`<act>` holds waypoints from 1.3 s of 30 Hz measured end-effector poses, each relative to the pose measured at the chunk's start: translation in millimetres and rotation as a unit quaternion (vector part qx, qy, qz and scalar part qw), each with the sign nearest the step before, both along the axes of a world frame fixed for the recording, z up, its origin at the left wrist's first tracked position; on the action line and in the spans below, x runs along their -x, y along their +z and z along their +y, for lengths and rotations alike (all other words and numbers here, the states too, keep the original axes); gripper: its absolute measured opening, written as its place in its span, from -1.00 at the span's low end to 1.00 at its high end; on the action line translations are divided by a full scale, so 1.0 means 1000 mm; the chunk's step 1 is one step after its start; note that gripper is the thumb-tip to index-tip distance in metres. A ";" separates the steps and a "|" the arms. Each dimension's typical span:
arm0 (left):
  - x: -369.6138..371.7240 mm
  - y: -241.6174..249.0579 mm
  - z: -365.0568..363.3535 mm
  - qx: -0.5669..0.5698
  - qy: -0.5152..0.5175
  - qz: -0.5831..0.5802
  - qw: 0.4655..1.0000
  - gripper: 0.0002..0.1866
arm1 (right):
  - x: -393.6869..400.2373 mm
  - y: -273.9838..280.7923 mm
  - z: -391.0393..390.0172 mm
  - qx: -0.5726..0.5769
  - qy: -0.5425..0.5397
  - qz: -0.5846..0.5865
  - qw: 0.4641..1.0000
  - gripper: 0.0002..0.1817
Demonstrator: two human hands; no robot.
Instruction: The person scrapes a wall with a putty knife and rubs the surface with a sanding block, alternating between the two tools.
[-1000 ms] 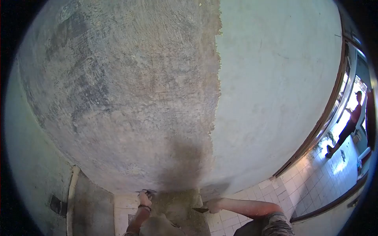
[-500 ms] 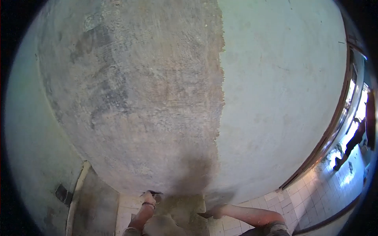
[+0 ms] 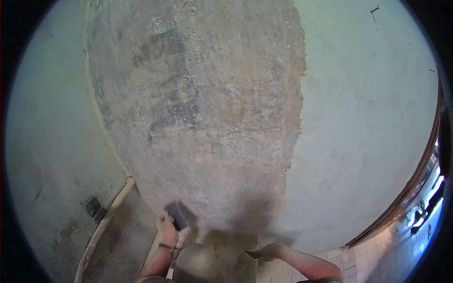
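My left hand (image 3: 166,223) is closed around a flat, dark rectangular plastering trowel (image 3: 176,216), raised at the foot of the rough grey wall patch (image 3: 212,141). The trowel's face is turned toward the wall, and its shadow falls just to the right. Lower down, my right hand (image 3: 270,252) grips a small dark trowel (image 3: 253,254), whose tip points left over the floor. Between my forearms lies a pale rounded shape (image 3: 196,262), blurred, in front of a dusty brown floor area (image 3: 233,240).
Pale green paint (image 3: 358,132) borders the bare patch along a jagged edge. A side wall (image 3: 47,122) with an electrical box (image 3: 95,208) stands left, above a raised ledge (image 3: 123,219). White floor tiles (image 3: 368,259) run right toward a brown door frame (image 3: 401,207) and bright daylight.
My left hand has lifted the trowel up from near the floor, turning its flat face into view. My right hand stays low with its trowel. The view has shifted left.
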State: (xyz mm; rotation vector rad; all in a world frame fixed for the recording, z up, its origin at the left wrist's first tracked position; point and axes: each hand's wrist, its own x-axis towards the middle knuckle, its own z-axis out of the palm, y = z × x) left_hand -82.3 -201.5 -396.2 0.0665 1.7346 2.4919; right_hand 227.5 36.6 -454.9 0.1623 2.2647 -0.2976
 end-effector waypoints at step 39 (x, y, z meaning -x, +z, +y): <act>-0.121 0.456 0.277 0.203 0.176 0.908 0.320 -0.06 | 0.132 0.052 -0.057 0.099 0.116 0.124 0.981 -0.67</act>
